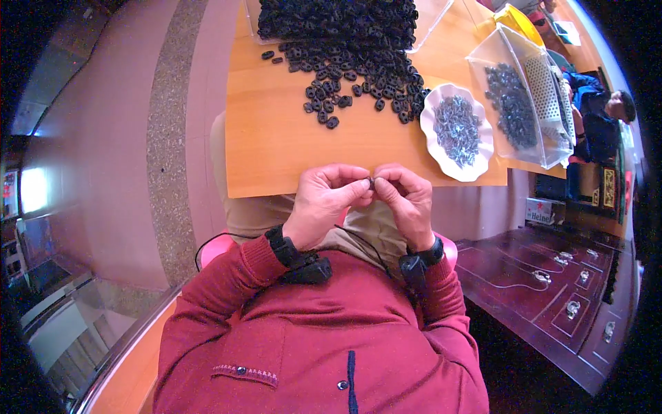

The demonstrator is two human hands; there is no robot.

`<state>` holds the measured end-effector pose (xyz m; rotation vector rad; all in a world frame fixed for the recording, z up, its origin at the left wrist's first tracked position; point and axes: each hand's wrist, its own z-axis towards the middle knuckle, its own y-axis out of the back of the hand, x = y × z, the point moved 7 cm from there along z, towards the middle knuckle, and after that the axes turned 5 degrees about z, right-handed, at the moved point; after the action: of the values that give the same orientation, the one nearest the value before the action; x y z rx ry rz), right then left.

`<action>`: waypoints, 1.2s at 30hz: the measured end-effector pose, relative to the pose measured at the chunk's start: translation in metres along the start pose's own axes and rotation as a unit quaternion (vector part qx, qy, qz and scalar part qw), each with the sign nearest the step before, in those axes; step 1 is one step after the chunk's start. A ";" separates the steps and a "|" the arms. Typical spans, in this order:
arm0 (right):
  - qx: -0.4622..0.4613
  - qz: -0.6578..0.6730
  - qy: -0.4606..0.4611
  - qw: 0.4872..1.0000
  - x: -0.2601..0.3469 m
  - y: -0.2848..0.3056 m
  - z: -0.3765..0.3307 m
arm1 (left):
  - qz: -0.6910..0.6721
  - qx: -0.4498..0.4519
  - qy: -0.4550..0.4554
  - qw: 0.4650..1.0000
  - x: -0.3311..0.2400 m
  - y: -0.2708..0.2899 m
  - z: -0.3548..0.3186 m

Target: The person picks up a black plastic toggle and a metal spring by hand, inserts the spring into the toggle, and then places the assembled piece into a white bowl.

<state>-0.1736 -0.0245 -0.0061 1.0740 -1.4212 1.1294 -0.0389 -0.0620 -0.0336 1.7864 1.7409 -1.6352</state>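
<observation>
While both hands meet just below the near edge of the wooden table (276,148), they pinch one tiny dark piece (371,183) between them. The left hand (324,200) has its thumb and first fingers pressed on the piece from one side. The right hand (407,196) squeezes it from the other side. The fingers are curled in tight, not spread. What the piece is exactly, I cannot tell; it is too small.

Up the table from its near edge lies a big heap of black plastic pieces (358,76). Some have spilled loose toward the middle. Behind them more are piled in a clear tray (431,17) at the far edge. Near the table's right side sits a white scalloped dish (431,148) full of small gray metal bits (456,127). Just past the dish is a clear bag (545,148) with more gray bits.

I think a lot is left to do, because the heap is large. No finished pile shows on the table that I can pick out, so I cannot tell how many are done.

Between the near edge and the loose black pieces the table is bare wood, so there is room to reach. On the right, the dish sits close to the near edge and could get bumped.
</observation>
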 end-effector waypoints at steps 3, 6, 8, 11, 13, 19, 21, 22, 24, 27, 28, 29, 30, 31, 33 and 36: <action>0.008 -0.015 -0.001 1.000 0.001 0.001 0.000 | 0.025 0.001 -0.008 1.000 -0.002 0.000 -0.001; 0.012 -0.028 0.017 0.999 0.000 -0.001 -0.001 | 0.034 0.005 -0.018 0.999 -0.003 0.000 -0.002; 0.008 -0.022 0.034 0.999 0.002 -0.003 -0.003 | 0.033 0.006 -0.024 0.999 -0.005 -0.001 -0.003; -0.008 -0.015 0.026 1.000 0.000 -0.006 -0.003 | 0.046 -0.009 -0.027 0.999 -0.006 0.000 -0.003; -0.012 0.045 0.015 0.999 -0.006 -0.005 -0.002 | 0.043 -0.006 -0.032 0.999 -0.008 0.000 -0.002; -0.020 0.022 -0.009 1.000 -0.011 0.001 -0.001 | 0.022 -0.003 -0.027 0.999 -0.009 -0.003 -0.002; -0.025 0.011 -0.012 1.000 -0.005 0.000 0.000 | 0.023 -0.002 -0.029 0.999 -0.009 -0.003 -0.002; -0.031 0.000 -0.017 0.999 -0.004 0.000 0.000 | 0.023 -0.002 -0.030 0.999 -0.009 -0.002 -0.002; -0.036 0.000 -0.011 0.999 -0.001 0.001 0.001 | 0.020 -0.003 -0.029 0.999 -0.009 -0.002 -0.001; -0.039 0.001 0.002 0.999 0.005 0.005 0.005 | 0.012 -0.006 -0.030 0.999 -0.010 -0.001 -0.002; -0.037 0.002 0.009 0.999 0.007 0.006 0.009 | 0.006 -0.007 -0.031 0.999 -0.010 0.000 -0.001; -0.036 0.001 0.010 0.999 0.008 0.008 0.013 | 0.006 -0.007 -0.032 0.999 -0.009 0.000 -0.001; -0.060 -0.088 0.029 0.994 0.012 0.013 0.020 | 0.011 -0.025 -0.032 0.999 -0.008 0.003 -0.001; -0.082 -0.176 0.048 0.980 0.016 0.016 0.027 | 0.016 -0.042 -0.031 0.999 -0.007 0.006 -0.001; -0.096 -0.239 0.102 0.961 0.020 0.019 0.045 | 0.007 -0.049 -0.033 0.998 -0.009 0.007 0.000; -0.095 -0.421 0.202 0.879 0.041 0.009 0.061 | 0.002 -0.060 -0.042 0.997 -0.011 0.010 0.001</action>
<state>-0.1974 -0.0853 0.0290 1.0656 -0.5878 0.5056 -0.0288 -0.0719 -0.0311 1.6432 1.7583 -1.5449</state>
